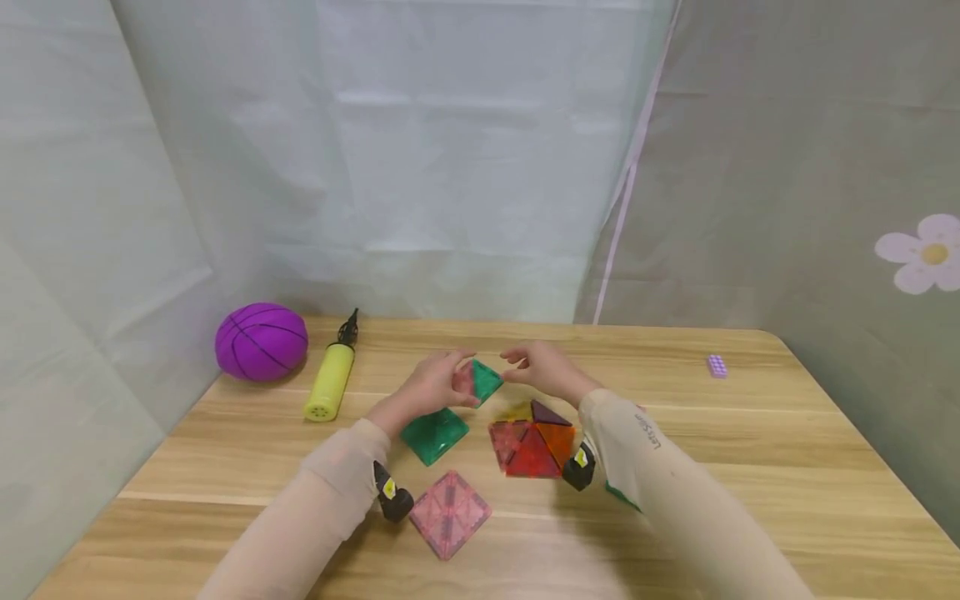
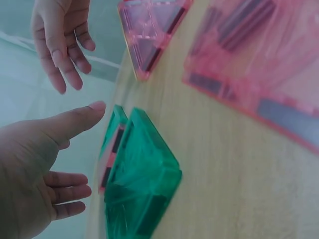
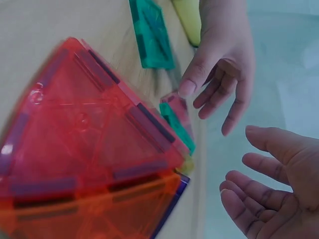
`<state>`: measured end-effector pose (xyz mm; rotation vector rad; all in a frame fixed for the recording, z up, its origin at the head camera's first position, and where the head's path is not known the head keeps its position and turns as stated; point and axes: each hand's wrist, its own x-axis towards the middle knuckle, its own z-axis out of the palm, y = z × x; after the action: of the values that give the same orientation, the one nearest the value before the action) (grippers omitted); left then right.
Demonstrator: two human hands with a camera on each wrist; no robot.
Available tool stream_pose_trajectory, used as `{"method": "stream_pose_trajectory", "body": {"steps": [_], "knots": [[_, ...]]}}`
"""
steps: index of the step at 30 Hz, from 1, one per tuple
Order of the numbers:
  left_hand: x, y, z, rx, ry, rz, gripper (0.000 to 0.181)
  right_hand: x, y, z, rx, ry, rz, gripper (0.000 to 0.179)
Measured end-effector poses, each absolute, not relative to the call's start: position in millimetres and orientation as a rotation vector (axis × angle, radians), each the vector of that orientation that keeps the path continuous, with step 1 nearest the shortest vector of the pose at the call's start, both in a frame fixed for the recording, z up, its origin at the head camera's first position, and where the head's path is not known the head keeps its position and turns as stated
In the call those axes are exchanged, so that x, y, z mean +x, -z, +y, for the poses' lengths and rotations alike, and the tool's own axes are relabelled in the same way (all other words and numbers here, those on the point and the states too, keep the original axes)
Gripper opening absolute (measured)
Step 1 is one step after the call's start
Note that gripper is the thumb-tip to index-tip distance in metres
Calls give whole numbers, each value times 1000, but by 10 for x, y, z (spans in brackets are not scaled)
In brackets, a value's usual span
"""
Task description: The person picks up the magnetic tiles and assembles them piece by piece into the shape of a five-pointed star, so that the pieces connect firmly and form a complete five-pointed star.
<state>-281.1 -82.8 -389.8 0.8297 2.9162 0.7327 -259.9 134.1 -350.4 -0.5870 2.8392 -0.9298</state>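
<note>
My left hand is around the left side of a small pair of translucent tiles, a pink triangle and a green triangle. Its fingers are spread and loosely bent; the wrist views show nothing in its grasp. Across the pair, my right hand hovers with relaxed fingers, also holding nothing. Nearer me stands a cluster of magnetic tiles, with a red triangle, an orange triangle, a purple triangle and partly hidden yellow. A green tile lies below my left hand.
A pink square tile lies near the front. Another green piece peeks from under the right forearm. At the back left are a purple ball and a yellow hand pump. A small purple block sits at the right.
</note>
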Motion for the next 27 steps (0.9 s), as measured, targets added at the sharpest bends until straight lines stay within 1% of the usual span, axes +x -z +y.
{"method": "stream_pose_trajectory", "body": {"steps": [5, 8, 12, 19, 27], "knots": [[-2843, 3966, -830, 819, -642, 2943, 87, -2700, 3593, 1251, -607, 882, 2829, 41], [-2851, 4027, -816, 807, -591, 2970, 88, -2727, 3648, 1205, -574, 839, 2814, 42], [-2837, 4058, -775, 782, -582, 2980, 86, -2752, 3712, 1158, -511, 808, 2791, 42], [-2809, 4053, -730, 733, -622, 2969, 80, -2748, 3728, 1096, -488, 781, 2808, 40], [-2787, 4062, -732, 736, -666, 2968, 81, -2760, 3726, 1109, -454, 842, 2801, 41]]}}
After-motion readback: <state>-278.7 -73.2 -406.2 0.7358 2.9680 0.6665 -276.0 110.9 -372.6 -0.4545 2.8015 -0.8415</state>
